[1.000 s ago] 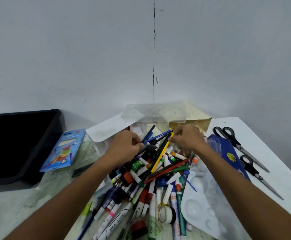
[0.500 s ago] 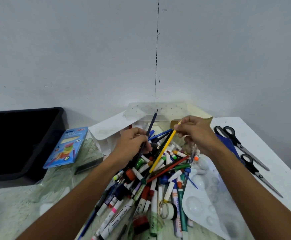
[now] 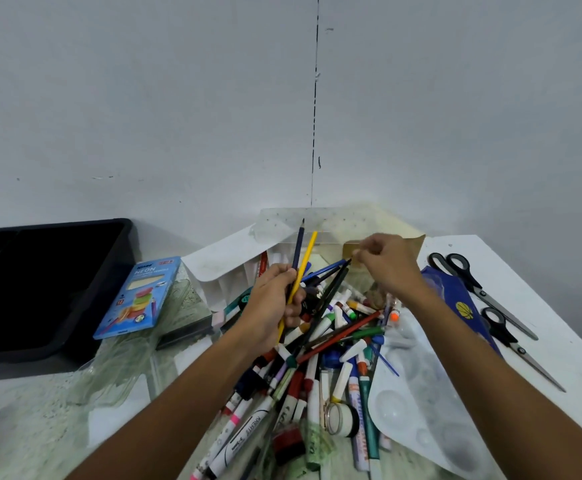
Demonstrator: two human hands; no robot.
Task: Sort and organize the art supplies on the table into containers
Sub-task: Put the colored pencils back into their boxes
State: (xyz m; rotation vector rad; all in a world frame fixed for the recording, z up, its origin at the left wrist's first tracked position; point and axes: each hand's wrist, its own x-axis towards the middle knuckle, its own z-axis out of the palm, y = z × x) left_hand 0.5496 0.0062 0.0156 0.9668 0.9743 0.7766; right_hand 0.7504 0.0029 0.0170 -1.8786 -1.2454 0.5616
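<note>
A heap of markers, pens and pencils (image 3: 320,362) lies on the table in front of me. My left hand (image 3: 272,306) grips a dark blue pencil (image 3: 298,247) and a yellow pencil (image 3: 308,251), both held upright above the heap. My right hand (image 3: 386,268) hovers over the far side of the heap, thumb and forefinger pinching the top end of a black pencil (image 3: 334,289) that leans out of it. A clear plastic container (image 3: 320,225) stands against the wall behind the heap. To the left sits a black tray (image 3: 50,289).
A blue neon-pencil box (image 3: 140,296) lies beside the black tray. Two pairs of scissors (image 3: 479,292) (image 3: 518,344) and a blue pouch (image 3: 455,306) are at the right. A white paint palette (image 3: 421,410) and a tape roll (image 3: 341,417) lie near me.
The yellow pencil passed from my right hand to my left, which now holds it upright with the blue one. My right hand moved back to the heap and took a black pencil's end.
</note>
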